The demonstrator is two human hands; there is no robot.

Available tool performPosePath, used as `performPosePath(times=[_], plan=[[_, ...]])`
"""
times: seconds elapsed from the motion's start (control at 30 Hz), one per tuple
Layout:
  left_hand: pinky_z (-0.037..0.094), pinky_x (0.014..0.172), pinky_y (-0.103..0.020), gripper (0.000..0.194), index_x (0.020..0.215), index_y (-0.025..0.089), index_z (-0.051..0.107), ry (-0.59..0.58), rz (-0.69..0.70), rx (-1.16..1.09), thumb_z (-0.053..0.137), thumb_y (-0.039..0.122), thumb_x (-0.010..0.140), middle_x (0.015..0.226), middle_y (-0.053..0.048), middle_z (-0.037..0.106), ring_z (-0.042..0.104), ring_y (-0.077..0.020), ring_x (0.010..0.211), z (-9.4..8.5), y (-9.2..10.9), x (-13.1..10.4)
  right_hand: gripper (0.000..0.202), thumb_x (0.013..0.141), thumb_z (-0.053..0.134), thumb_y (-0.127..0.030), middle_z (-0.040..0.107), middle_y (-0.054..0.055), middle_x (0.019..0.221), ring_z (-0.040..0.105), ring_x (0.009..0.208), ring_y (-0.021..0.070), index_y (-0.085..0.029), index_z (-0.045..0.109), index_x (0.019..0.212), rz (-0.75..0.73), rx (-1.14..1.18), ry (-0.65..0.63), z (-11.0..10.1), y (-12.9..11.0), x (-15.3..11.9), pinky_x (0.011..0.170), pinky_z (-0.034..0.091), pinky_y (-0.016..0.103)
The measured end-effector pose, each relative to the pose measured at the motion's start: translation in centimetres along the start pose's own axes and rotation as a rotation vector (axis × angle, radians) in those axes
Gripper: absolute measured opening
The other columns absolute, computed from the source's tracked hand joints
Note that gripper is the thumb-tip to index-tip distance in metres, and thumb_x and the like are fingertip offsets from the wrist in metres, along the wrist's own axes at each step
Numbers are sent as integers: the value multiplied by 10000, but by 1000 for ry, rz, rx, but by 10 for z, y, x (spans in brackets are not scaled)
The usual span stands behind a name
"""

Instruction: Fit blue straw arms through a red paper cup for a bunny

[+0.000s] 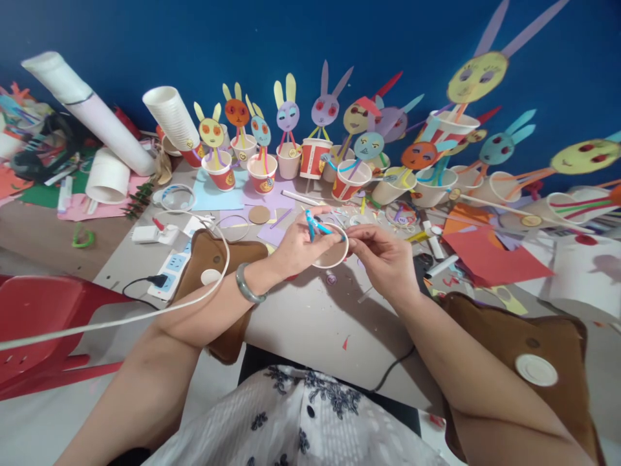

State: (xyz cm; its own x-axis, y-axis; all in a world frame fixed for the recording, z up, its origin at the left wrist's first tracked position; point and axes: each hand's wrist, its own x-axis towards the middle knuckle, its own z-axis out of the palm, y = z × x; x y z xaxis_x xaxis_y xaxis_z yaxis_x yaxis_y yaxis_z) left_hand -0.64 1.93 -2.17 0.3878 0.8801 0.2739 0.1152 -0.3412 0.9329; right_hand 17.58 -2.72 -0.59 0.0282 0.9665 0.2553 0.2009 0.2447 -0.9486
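Observation:
Over the table's middle, a white-rimmed paper cup (334, 260) is tilted so that its inside faces me. My left hand (295, 249) is closed round its left side, with the thumb over the rim. A bent blue strip (316, 224), perhaps a pipe cleaner, crosses above the left thumb and runs to the cup's right edge. There the fingertips of my right hand (385, 255) pinch the rim; whether the strip's end is between them too I cannot tell. Behind stand paper cups with rabbit-faced paper figures, such as a red cup (262, 176) with a blue head.
A white power strip (169, 275) with plugs lies on the left, and a white cable (220, 272) arcs over my left forearm. Brown cushions (514, 330) lie by both forearms. Stacked white cups (169, 113), red paper (490, 252) and scraps are spread around. A red chair (43, 317) stands left.

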Motion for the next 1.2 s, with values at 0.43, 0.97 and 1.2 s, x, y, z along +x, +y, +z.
performPosePath(times=[0.43,0.97,1.2], plan=[[557,1016,-389,267,868,181,749,-81,81,-61,673,429,933,1173,-110,757,714,-216,1100,0,11,0,62,931,570,-219,655,50,864,625,757,188,-240,568,873,-343,-427,-13,-6,-6,-4,703,517,336],[527,740,-284,104,731,161,726,-241,-54,-12,770,254,740,782,-19,713,649,-161,771,-13,34,2,75,972,516,-202,672,64,868,622,734,194,-242,501,909,-392,-521,-110,-5,-4,-6,651,480,334],[533,704,-270,160,739,147,770,-206,-112,-4,787,303,705,717,-21,727,660,-163,730,-18,36,5,47,965,526,-237,693,71,864,643,696,184,-225,524,920,-235,-444,-182,-11,-13,-5,619,482,315]])
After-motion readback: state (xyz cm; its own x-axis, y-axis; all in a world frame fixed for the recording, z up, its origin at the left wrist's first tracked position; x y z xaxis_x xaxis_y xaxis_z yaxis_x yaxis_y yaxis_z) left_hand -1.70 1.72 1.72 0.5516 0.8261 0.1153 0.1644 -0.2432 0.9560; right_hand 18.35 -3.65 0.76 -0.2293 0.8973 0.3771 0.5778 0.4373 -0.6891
